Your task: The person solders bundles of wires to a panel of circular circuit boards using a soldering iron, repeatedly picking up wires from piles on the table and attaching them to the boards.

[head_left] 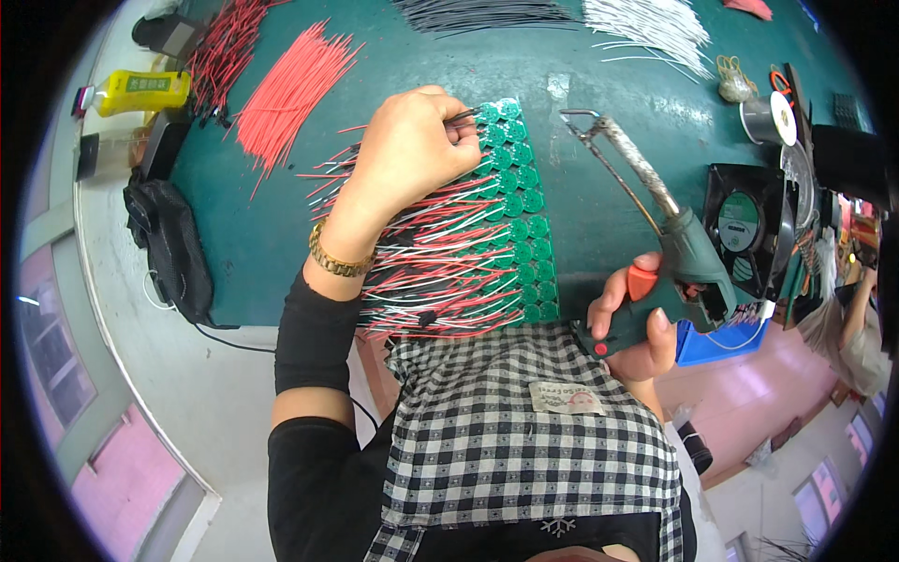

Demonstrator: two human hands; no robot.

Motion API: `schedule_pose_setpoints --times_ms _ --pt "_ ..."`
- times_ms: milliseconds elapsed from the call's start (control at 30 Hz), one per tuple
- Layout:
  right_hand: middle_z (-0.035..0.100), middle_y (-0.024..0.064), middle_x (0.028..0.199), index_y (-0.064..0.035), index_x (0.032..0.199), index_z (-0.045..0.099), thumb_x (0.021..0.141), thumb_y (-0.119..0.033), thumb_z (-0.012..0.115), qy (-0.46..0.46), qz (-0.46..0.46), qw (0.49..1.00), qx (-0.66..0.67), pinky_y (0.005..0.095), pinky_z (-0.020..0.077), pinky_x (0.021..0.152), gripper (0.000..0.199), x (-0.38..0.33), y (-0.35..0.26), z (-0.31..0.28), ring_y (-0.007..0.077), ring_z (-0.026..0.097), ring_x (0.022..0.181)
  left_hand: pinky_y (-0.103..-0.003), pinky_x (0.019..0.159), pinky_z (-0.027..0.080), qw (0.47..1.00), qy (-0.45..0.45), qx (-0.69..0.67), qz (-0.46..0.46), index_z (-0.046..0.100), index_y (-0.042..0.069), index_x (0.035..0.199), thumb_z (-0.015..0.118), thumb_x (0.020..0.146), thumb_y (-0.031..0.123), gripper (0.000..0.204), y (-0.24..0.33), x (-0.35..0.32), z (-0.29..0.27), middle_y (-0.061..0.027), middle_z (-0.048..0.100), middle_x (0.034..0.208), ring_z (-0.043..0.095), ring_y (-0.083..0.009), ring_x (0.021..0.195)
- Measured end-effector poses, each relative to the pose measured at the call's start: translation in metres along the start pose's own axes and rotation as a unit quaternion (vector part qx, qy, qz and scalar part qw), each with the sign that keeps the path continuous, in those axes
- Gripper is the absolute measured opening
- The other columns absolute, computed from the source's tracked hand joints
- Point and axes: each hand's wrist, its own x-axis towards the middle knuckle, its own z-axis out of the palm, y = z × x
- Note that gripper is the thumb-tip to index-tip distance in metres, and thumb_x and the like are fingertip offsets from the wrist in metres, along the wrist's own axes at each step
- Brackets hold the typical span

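A panel of round green circuit boards (pixel 518 178) lies on the green table in front of me. Rows of red, white and black wires (pixel 435 258) are attached to it and fan out to the left. My left hand (pixel 421 140) is closed over the panel's far end, pinching a thin black wire (pixel 462 115) near the top boards. In my right hand (pixel 632 323) is a dark green soldering gun (pixel 688 248) with an orange-red trigger. Its bent metal tip (pixel 579 114) is to the right of the panel, apart from the boards.
Red wires (pixel 295 94), black wires (pixel 487 13) and white wires (pixel 651 33) lie in bundles farther back. A solder spool (pixel 770 120) and a black fan (pixel 749 225) stand right. Leftward are a yellow bottle (pixel 142 92) and a black pouch (pixel 169 248). Another person (pixel 847 337) is far right.
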Motion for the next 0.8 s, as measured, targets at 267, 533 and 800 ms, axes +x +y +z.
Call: schedule_pose_setpoints --times_ms 267,533,800 --pt "0.059 0.0187 0.074 -0.0008 0.123 0.038 0.083 -0.04 0.063 -0.003 0.029 0.999 -0.035 0.0285 0.0482 0.053 0.062 -0.018 0.011 -0.008 0.0206 0.058 0.056 -0.026 0.056 0.046 1.0 -0.008 0.015 0.003 0.067 -0.003 0.076 0.066 0.069 0.008 0.013 0.002 0.004 -0.001 -0.0075 0.058 0.067 0.055 -0.0127 0.058" --pt "0.054 0.0083 0.079 -0.0056 0.131 0.045 0.084 -0.042 0.066 -0.07 0.057 0.991 -0.095 0.0313 0.045 0.066 0.064 -0.018 0.017 -0.022 0.0167 0.055 0.07 -0.033 0.062 0.049 0.997 -0.04 -0.06 -0.022 0.063 -0.002 0.083 0.069 0.075 0.014 0.019 0.01 0.006 0.004 -0.0112 0.059 0.07 0.059 -0.0231 0.061" --pt "0.054 0.0093 0.083 -0.0073 0.135 0.042 0.089 -0.035 0.058 -0.129 0.032 0.953 -0.274 0.0314 0.0475 0.063 0.056 -0.024 0.033 -0.034 0.0162 0.055 0.07 -0.03 0.059 0.046 0.997 0.033 -0.056 0.045 0.059 -0.001 0.086 0.068 0.081 0.004 0.011 0.023 -0.021 0.008 -0.01 0.059 0.078 0.057 -0.0197 0.065"
